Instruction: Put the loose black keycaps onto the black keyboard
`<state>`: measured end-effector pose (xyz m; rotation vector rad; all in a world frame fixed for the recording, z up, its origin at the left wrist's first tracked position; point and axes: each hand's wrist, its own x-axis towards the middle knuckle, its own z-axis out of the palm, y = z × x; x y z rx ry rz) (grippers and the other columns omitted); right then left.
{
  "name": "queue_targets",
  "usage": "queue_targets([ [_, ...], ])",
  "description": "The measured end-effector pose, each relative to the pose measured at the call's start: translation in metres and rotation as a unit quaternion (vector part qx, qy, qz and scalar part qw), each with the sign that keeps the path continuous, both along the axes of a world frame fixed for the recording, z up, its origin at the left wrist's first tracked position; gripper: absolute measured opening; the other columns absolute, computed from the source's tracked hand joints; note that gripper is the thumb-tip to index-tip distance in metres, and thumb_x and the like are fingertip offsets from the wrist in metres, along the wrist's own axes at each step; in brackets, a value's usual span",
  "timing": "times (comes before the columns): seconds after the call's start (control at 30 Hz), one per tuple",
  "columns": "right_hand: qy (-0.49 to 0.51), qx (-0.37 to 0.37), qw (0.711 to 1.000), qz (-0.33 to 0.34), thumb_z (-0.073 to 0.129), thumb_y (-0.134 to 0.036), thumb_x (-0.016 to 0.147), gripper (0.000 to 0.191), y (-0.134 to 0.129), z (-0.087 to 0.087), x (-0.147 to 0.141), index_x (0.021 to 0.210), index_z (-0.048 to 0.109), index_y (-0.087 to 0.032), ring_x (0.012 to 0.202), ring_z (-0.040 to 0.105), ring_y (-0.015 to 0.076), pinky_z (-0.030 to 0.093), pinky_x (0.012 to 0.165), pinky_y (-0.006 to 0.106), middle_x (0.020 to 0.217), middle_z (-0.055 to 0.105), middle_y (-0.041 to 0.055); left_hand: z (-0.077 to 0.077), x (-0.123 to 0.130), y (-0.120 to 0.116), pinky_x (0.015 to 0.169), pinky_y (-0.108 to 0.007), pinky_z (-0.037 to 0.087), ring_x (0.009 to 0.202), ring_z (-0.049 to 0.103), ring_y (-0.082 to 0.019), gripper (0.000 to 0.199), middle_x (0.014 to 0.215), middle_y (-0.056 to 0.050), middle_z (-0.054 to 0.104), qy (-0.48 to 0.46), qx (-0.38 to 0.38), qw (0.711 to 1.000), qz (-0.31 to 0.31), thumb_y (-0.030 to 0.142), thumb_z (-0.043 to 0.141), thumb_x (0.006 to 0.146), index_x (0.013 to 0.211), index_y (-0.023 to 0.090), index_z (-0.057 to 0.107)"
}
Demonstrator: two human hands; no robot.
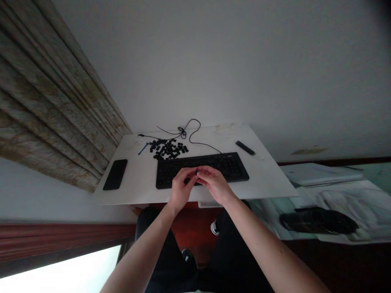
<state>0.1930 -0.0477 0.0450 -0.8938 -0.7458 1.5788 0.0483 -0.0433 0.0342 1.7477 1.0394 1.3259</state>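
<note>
Over the front of a black keyboard (236, 167), my left hand (182, 185) and my right hand (214, 183) meet at the fingertips. Between them they pinch a small dark piece (196, 172), which looks like a keycap; the fingers partly cover it. Behind the keyboard's left half lies a loose heap of black keycaps (168, 149). The keyboard's cable (200, 142) runs back and is bundled in a knot. My hands hide the middle of the keyboard.
On the white table (137, 179), a black phone (115, 175) lies at the left, a thin blue tool (143, 149) beside the keycaps, and a dark stick-like object (245, 148) at the back right. A curtain (55, 97) hangs at the left.
</note>
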Motion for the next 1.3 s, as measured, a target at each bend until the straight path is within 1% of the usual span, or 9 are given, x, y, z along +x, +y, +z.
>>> queue_targets([
  [0.2, 0.006, -0.002, 1.000, -0.019, 0.081, -0.032, 0.069, 0.028, -0.009, -0.001, 0.010, 0.094, 0.075, -0.023, 0.080, 0.067, 0.0171, 0.053, 0.075, 0.034, 0.091, 0.074, 0.0042, 0.003, 0.005, 0.000, 0.080, -0.031, 0.055, 0.089, 0.065, -0.017, 0.018, 0.099, -0.006, 0.067, 0.000, -0.003, 1.000, 0.015, 0.027, 0.064, 0.089, 0.105, 0.022, 0.070],
  [0.4, 0.023, 0.001, 0.999, -0.026, 0.080, -0.028, 0.068, 0.033, -0.014, 0.003, 0.015, 0.100, 0.074, -0.023, 0.077, 0.067, 0.0160, 0.053, 0.074, 0.033, 0.091, 0.074, 0.0037, 0.005, 0.009, -0.003, 0.081, -0.031, 0.055, 0.090, 0.066, -0.017, 0.020, 0.101, -0.006, 0.068, -0.014, -0.020, 1.000, 0.015, 0.029, 0.063, 0.089, 0.107, 0.023, 0.070],
  [0.63, 0.005, 0.015, 0.999, -0.030, 0.080, -0.026, 0.066, 0.033, -0.016, 0.008, 0.014, 0.099, 0.073, -0.024, 0.075, 0.066, 0.0153, 0.053, 0.075, 0.033, 0.090, 0.074, 0.0025, 0.007, 0.014, -0.009, 0.086, -0.032, 0.054, 0.093, 0.066, -0.017, 0.022, 0.100, -0.006, 0.069, -0.072, -0.082, 0.994, 0.027, 0.033, 0.067, 0.086, 0.104, 0.021, 0.069],
  [0.73, -0.010, 0.021, 0.999, -0.037, 0.079, -0.026, 0.068, 0.031, -0.018, 0.011, 0.012, 0.099, 0.073, -0.024, 0.076, 0.066, 0.0159, 0.053, 0.076, 0.035, 0.092, 0.074, 0.0030, 0.009, 0.020, -0.010, 0.085, -0.033, 0.053, 0.088, 0.066, -0.017, 0.025, 0.097, -0.006, 0.070, -0.170, -0.171, 0.970, 0.018, 0.037, 0.066, 0.086, 0.103, 0.019, 0.068],
  [0.87, -0.011, 0.031, 0.999, -0.038, 0.078, -0.027, 0.069, 0.028, -0.018, 0.013, 0.008, 0.097, 0.072, -0.024, 0.076, 0.066, 0.0165, 0.052, 0.076, 0.036, 0.092, 0.074, 0.0034, 0.012, 0.025, -0.009, 0.084, -0.034, 0.053, 0.089, 0.066, -0.017, 0.024, 0.097, -0.007, 0.070, -0.331, -0.307, 0.891, -0.044, 0.039, 0.063, 0.087, 0.097, 0.017, 0.066],
  [0.97, -0.004, 0.037, 0.998, -0.047, 0.079, -0.028, 0.069, 0.026, -0.017, 0.014, 0.007, 0.094, 0.072, -0.023, 0.075, 0.065, 0.0164, 0.052, 0.073, 0.034, 0.088, 0.073, 0.0031, 0.015, 0.026, -0.008, 0.083, -0.034, 0.053, 0.092, 0.066, -0.018, 0.025, 0.100, -0.009, 0.070, -0.372, -0.370, 0.848, -0.073, 0.040, 0.061, 0.088, 0.094, 0.016, 0.068],
  [1.03, -0.001, 0.039, 0.998, -0.051, 0.079, -0.028, 0.070, 0.024, -0.017, 0.015, 0.008, 0.092, 0.072, -0.023, 0.074, 0.064, 0.0161, 0.051, 0.071, 0.033, 0.087, 0.073, 0.0030, 0.015, 0.025, -0.008, 0.084, -0.035, 0.053, 0.095, 0.065, -0.019, 0.028, 0.101, -0.009, 0.070, -0.376, -0.386, 0.838, -0.084, 0.043, 0.058, 0.090, 0.095, 0.017, 0.068],
  [1.2, -0.003, 0.035, 0.998, -0.049, 0.079, -0.027, 0.070, 0.022, -0.018, 0.018, 0.010, 0.090, 0.071, -0.023, 0.075, 0.064, 0.0160, 0.050, 0.068, 0.031, 0.086, 0.073, 0.0032, 0.013, 0.023, -0.010, 0.089, -0.038, 0.052, 0.098, 0.065, -0.019, 0.031, 0.102, -0.008, 0.069, -0.354, -0.371, 0.853, -0.101, 0.046, 0.052, 0.093, 0.097, 0.019, 0.066],
  [1.3, -0.014, 0.028, 0.998, -0.049, 0.079, -0.028, 0.069, 0.021, -0.018, 0.018, 0.010, 0.088, 0.070, -0.022, 0.074, 0.064, 0.0164, 0.050, 0.067, 0.030, 0.085, 0.073, 0.0037, 0.013, 0.024, -0.012, 0.089, -0.038, 0.053, 0.096, 0.065, -0.019, 0.029, 0.102, -0.009, 0.069, -0.367, -0.379, 0.844, -0.095, 0.044, 0.053, 0.093, 0.095, 0.019, 0.067],
])
